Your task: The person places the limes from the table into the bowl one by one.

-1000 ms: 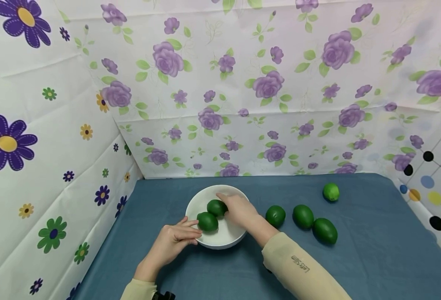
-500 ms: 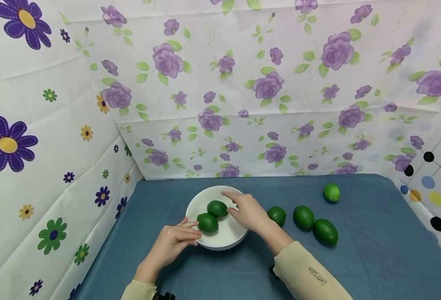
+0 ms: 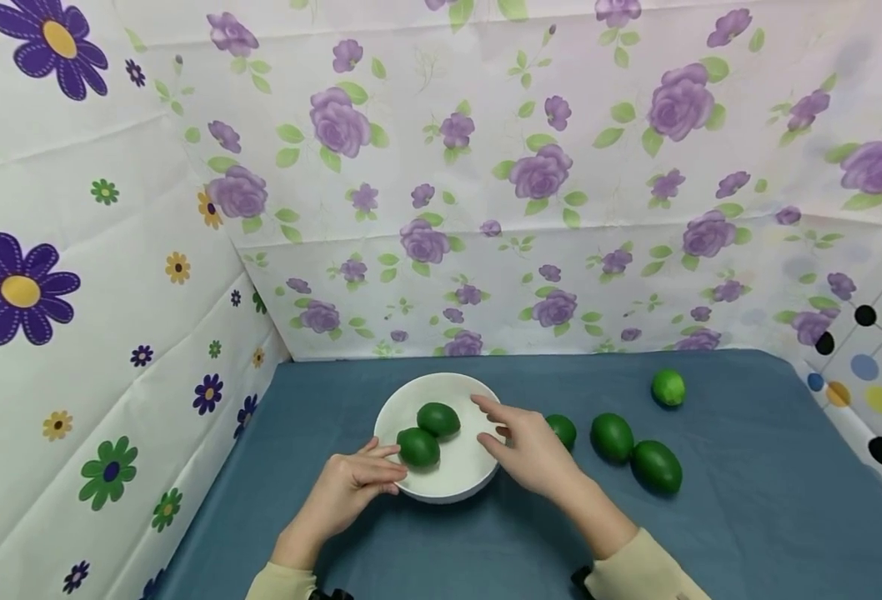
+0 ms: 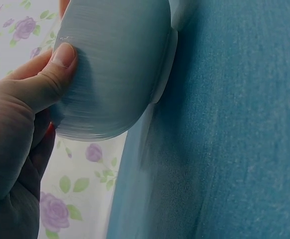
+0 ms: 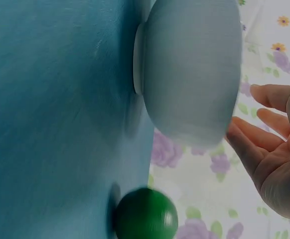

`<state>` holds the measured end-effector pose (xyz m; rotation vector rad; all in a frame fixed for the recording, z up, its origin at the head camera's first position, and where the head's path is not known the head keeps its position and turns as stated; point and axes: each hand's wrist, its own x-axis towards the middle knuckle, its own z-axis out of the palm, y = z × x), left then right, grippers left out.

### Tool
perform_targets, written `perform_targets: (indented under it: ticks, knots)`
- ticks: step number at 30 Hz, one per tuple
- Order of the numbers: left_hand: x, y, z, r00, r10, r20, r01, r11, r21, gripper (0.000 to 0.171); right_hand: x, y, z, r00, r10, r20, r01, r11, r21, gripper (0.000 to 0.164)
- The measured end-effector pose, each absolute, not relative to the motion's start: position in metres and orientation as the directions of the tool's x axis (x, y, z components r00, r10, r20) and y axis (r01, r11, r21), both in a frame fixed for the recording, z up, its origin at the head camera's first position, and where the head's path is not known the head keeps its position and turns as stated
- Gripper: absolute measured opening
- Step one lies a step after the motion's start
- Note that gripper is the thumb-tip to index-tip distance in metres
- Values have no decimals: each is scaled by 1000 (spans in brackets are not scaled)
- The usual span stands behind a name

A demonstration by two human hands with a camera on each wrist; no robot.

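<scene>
A white bowl (image 3: 465,471) stands on the blue cloth with two dark green limes (image 3: 438,419) (image 3: 418,447) inside. My left hand (image 3: 354,485) holds the bowl at its near-left rim. In the left wrist view its thumb (image 4: 53,69) presses the bowl's outer wall (image 4: 120,59). My right hand (image 3: 533,446) hovers open and empty over the bowl's right edge, fingers spread. The right wrist view shows that palm (image 5: 272,154) beside the bowl (image 5: 195,74), with a lime (image 5: 147,216) on the cloth below it.
To the right of the bowl lie three dark limes: one (image 3: 563,428) partly behind my right hand, then two more (image 3: 611,437) (image 3: 656,467). A lighter green lime (image 3: 669,387) sits farther back. Flowered sheets wall in the blue table (image 3: 749,517) on three sides.
My right hand has let go of the rear lime in the bowl and drawn back to the right, out over the rim. The left hand has stayed on the bowl.
</scene>
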<state>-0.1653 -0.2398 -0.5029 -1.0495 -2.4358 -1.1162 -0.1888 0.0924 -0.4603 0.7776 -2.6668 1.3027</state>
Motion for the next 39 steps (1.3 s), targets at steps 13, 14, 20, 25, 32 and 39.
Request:
perform_targets:
  ticks: [13,14,20,25,32,39]
  knots:
    - [-165,-237,-507,-716,491,496,696,450,560,28,-171,139,-452,-899,-349,263,-423,548,-721,51]
    - [-164,-237,-507,-716,490,497,697,450,558,28,-170,142,-452,-901,-347,260,-421,557,-716,51]
    - [-164,-237,-504,-730,484,483,681,458,572,28,-168,159,-453,-905,-333,263,-418,594,-687,50]
    - [-165,-237,-504,-733,485,477,678,459,574,28,-167,174,-453,-909,-324,262,-412,601,-685,46]
    - [-165,-238,-503,-729,486,482,682,459,569,28,-162,197,-456,-926,-290,242,-377,667,-643,41]
    - [-164,-237,-503,-725,489,484,685,450,572,28,-159,219,-460,-941,-249,228,-337,696,-634,41]
